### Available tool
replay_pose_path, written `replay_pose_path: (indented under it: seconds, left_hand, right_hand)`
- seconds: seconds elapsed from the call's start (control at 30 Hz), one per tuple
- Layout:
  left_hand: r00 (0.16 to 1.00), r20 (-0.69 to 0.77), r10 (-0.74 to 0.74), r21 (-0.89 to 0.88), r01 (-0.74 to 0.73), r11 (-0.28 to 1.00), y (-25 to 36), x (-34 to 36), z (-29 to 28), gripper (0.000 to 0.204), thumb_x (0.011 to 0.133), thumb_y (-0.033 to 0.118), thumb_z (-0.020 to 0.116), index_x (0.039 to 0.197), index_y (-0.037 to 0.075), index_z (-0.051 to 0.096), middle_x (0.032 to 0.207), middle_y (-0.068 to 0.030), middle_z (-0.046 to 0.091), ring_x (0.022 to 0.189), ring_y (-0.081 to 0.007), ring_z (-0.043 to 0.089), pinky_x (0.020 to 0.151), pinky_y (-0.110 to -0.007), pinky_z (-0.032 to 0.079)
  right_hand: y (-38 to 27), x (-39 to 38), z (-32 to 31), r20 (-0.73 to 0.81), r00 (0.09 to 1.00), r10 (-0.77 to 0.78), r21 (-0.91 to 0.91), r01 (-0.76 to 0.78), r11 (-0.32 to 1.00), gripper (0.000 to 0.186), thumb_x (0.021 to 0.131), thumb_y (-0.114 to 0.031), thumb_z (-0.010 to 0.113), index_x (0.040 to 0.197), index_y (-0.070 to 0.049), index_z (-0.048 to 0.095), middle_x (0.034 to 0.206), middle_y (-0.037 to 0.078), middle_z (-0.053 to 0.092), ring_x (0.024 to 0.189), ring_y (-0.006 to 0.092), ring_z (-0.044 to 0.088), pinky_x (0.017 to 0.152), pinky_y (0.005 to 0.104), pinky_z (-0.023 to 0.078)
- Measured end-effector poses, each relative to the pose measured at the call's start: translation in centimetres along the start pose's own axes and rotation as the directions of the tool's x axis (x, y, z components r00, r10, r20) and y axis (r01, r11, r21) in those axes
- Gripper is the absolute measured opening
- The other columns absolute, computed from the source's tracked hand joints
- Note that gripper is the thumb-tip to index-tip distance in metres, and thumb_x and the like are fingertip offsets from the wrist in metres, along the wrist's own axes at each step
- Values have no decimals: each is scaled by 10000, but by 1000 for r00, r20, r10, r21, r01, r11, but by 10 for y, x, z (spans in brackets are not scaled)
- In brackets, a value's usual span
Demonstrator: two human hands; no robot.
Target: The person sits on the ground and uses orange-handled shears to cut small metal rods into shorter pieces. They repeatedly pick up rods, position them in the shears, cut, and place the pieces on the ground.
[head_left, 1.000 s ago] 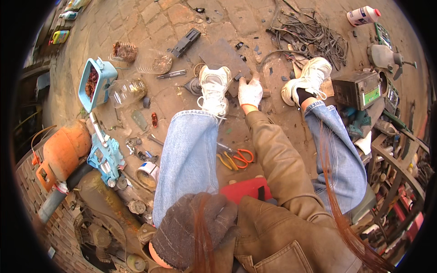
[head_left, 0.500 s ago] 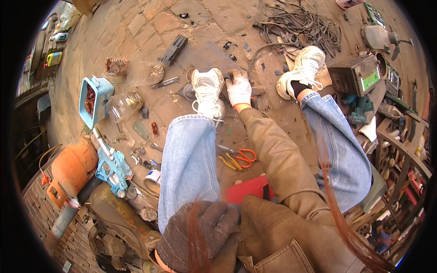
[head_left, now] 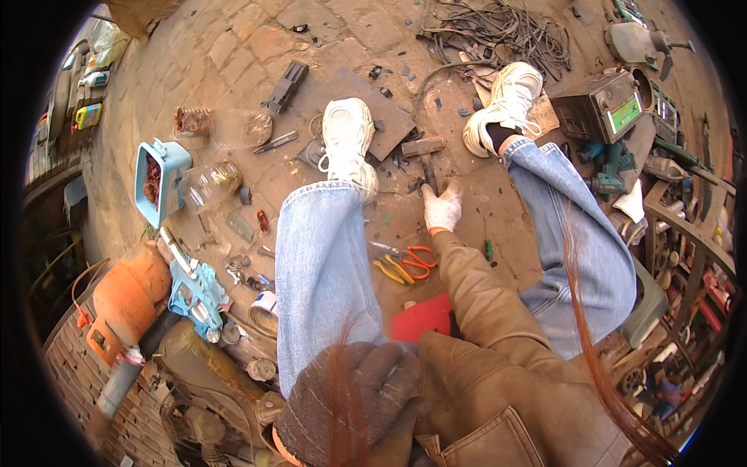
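Observation:
My right hand (head_left: 443,208), in a whitish work glove, reaches down to the ground between my shoes. Its fingers close around the lower end of a hammer's handle; the hammer (head_left: 422,147) lies with its blocky head pointing away. Close to the lower body, my left hand (head_left: 342,401) wears a dark grey glove and rests by my left thigh, fingers loosely draped and holding nothing visible. A flat dark metal plate (head_left: 393,128) lies partly beneath my left shoe (head_left: 348,144). Orange-handled scissors (head_left: 419,261) and yellow-handled pliers (head_left: 394,271) lie near my right forearm.
Left are a light-blue container (head_left: 162,175), clear plastic jars (head_left: 210,187) and an orange tank (head_left: 132,288). A cable tangle (head_left: 506,39) lies far ahead. On the right stand a battery (head_left: 597,105) and a teal power drill (head_left: 613,167). Small black fragments litter the ground.
My right hand has drawn back from the spot beside my left shoe to the hammer's handle. The hammer and plate show more fully. My left hand stays low.

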State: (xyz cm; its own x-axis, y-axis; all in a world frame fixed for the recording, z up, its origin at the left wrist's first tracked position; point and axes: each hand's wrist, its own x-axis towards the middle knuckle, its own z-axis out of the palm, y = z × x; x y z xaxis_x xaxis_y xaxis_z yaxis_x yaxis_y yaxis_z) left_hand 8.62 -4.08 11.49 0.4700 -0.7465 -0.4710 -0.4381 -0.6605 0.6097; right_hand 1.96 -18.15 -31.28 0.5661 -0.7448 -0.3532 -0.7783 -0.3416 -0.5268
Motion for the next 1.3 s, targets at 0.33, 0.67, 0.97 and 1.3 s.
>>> replay_pose_path:
  seconds: [0.33,0.67,0.97,1.3]
  left_hand:
    - [999,-26,34,-61,-36,997,9,-18,8,340,726,264,693,983,61,606,969,-98,600,851,-262,608,705,-388,483]
    - [991,-104,84,60,-78,995,7,-20,21,298,737,307,678,862,44,611,919,-112,588,787,-260,585,649,-381,456]
    - [984,-152,89,-91,-104,990,-5,-28,18,335,711,298,686,909,38,612,866,-89,574,754,-241,581,613,-364,461]
    - [970,-224,-99,-175,60,983,-18,-28,-4,401,629,291,735,918,42,612,831,-97,568,740,-262,589,637,-392,465]
  right_hand:
    - [32,27,-6,477,877,62,-5,-68,998,458,752,-289,705,1069,12,569,851,190,631,720,328,636,671,407,532]
    - [-24,-17,-42,718,671,186,465,-661,589,510,945,-557,464,926,-53,539,642,13,487,450,107,369,434,263,337]
    - [-62,-37,-55,358,905,231,332,-354,874,689,928,-648,354,710,-32,574,589,70,522,535,180,456,526,331,349]
    - [-79,-20,-13,-90,882,-463,345,464,816,333,973,-329,465,859,-20,517,581,65,435,482,201,453,462,382,384]
